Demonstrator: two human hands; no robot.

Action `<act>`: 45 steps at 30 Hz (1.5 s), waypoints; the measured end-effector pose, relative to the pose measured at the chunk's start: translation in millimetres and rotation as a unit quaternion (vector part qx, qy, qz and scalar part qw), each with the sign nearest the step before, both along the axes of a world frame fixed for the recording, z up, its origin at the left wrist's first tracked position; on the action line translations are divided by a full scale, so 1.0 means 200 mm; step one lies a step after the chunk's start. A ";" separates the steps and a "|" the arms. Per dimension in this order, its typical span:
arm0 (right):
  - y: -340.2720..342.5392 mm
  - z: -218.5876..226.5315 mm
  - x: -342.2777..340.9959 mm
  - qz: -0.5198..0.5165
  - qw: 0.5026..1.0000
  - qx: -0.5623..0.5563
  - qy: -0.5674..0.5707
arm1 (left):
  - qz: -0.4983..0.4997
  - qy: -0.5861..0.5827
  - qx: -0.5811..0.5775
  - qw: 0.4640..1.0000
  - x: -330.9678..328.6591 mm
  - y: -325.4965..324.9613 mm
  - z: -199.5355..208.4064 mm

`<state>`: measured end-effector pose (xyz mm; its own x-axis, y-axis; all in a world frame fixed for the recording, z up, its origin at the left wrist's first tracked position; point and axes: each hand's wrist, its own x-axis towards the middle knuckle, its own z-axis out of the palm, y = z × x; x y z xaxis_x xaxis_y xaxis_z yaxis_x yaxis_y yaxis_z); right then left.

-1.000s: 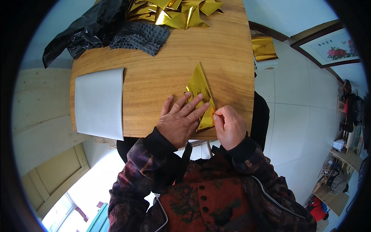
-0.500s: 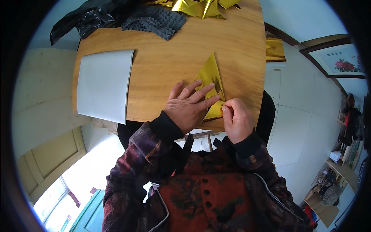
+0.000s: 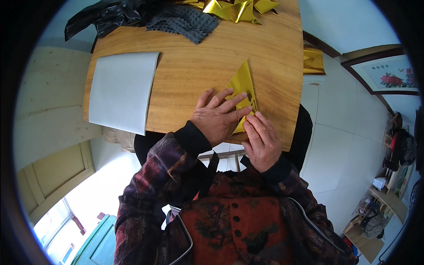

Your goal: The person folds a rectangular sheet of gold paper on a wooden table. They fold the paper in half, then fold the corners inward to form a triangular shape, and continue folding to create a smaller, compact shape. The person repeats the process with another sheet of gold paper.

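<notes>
A shiny gold foil paper (image 3: 241,79), folded to a tall pointed triangle, lies near the front edge of the wooden table (image 3: 190,70). My left hand (image 3: 216,115) rests flat across it with the fingers spread, pressing it to the wood. At the paper's lower right edge is my right hand (image 3: 262,140), its fingers bent and close together, fingertips pressed on the foil beside my left little finger. Whether the right fingers pinch the foil or only push down on it is hard to see.
To the left lies a pale grey sheet or booklet (image 3: 121,90). A black plastic bag (image 3: 108,17) and a dark textured cloth (image 3: 183,22) sit at the far left, several folded gold foil pieces (image 3: 234,11) at the back. More gold foil (image 3: 313,62) lies beyond the table's right edge.
My right hand has gone from a pinch at the paper's lower right corner to fingertips laid further up along its right edge. That corner now lies folded inward. My left hand stays on the paper.
</notes>
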<state>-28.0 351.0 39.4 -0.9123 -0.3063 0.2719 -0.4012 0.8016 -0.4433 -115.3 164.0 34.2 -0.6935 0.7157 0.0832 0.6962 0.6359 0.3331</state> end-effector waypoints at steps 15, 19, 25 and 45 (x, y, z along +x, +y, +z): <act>0.01 -0.04 0.03 0.008 0.998 0.050 0.027 | 0.003 0.010 0.022 1.000 0.00 0.00 -0.04; 0.01 -0.04 0.02 0.012 0.998 0.053 0.025 | 0.001 0.023 0.019 1.000 0.00 -0.01 -0.04; 0.01 -0.03 0.02 0.016 0.998 0.055 0.021 | -0.001 0.023 0.016 1.000 0.00 -0.01 -0.03; 0.01 -0.05 0.02 0.015 0.998 0.054 0.021 | 0.000 0.009 0.022 1.000 0.00 -0.01 -0.02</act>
